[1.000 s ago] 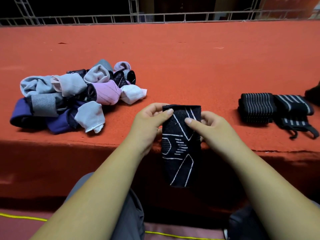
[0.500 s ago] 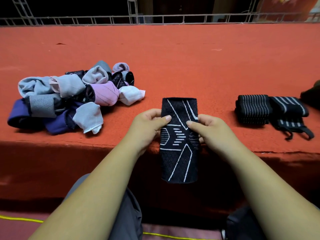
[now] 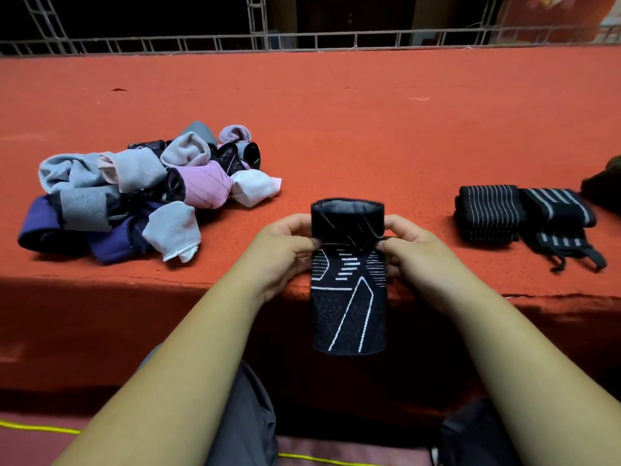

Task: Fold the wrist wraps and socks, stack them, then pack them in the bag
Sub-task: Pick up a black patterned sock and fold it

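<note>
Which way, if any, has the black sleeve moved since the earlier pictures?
Yes: the black sleeve has shifted slightly up, so its hanging end is nearer the table's front edge.

Head view, single, wide-angle. Worn at the person's head, it faces forward and tilts down across the red-covered bench [image 3: 369, 129]. Range is close: both forearms enter from the lower edge, with the left hand [image 3: 282, 253] and right hand [image 3: 413, 253] near frame centre. The bench front edge crosses mid-frame, a metal railing [image 3: 336, 36] lines the top, and the person's lap [image 3: 245, 415] sits at the bottom.
</note>
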The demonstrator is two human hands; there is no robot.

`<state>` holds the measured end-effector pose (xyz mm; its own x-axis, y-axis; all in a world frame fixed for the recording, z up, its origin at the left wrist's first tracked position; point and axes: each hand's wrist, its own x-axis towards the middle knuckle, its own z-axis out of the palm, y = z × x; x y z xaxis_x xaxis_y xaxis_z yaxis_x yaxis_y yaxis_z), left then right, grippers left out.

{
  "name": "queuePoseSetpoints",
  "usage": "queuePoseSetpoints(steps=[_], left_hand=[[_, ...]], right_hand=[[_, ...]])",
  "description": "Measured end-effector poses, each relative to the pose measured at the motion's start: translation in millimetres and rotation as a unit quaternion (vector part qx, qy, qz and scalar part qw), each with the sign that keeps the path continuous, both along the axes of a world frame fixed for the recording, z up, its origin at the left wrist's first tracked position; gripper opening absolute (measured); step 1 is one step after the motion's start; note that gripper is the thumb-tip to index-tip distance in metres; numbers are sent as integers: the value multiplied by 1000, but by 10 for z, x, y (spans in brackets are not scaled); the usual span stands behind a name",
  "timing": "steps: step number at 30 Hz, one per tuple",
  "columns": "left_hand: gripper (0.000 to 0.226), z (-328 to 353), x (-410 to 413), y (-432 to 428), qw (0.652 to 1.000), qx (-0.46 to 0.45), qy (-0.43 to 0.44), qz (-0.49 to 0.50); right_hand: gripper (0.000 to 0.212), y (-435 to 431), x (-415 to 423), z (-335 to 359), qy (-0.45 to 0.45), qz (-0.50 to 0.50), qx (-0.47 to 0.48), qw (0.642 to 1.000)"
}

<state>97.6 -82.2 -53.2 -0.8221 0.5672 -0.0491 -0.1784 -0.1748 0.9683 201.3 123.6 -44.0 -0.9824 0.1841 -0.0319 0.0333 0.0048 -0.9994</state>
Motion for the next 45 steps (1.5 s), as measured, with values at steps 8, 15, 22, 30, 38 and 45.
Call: queuePoseSetpoints(steps=[8, 15, 22, 30, 38, 45], left_hand=[[37, 106, 82, 12, 999, -31, -1, 22], [34, -9, 34, -16, 995, -72, 58, -35], [49, -16, 20, -14, 998, -31, 47, 12], [39, 0, 57, 6, 1000, -2, 24, -20], [28, 26, 99, 12, 995, -61, 80, 20], [30, -8, 81, 54, 995, -38, 83, 36]], right_hand=[[36, 15, 46, 44, -38, -16, 5, 999], [21, 40, 64, -10, 9, 59, 101, 993], [44, 0, 37, -59, 39, 31, 93, 994], [32, 19, 20, -72, 55, 23, 75, 995], [19, 20, 57, -30, 26, 25, 71, 997], [21, 24, 43, -1, 21, 14, 44, 999]])
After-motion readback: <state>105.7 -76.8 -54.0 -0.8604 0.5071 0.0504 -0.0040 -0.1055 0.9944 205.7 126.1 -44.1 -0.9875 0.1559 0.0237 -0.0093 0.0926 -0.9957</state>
